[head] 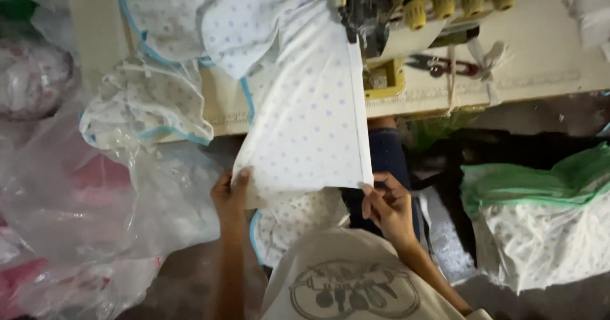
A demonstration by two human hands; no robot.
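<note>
Both hands (230, 196) (389, 205) pinch dotted white cloth (311, 123); plastic bag (540, 231) holds fabric.

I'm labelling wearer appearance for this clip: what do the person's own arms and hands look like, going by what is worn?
Both the left hand and right hand are bare: no gloves, rings, watch or visible sleeves on the forearms.
</note>
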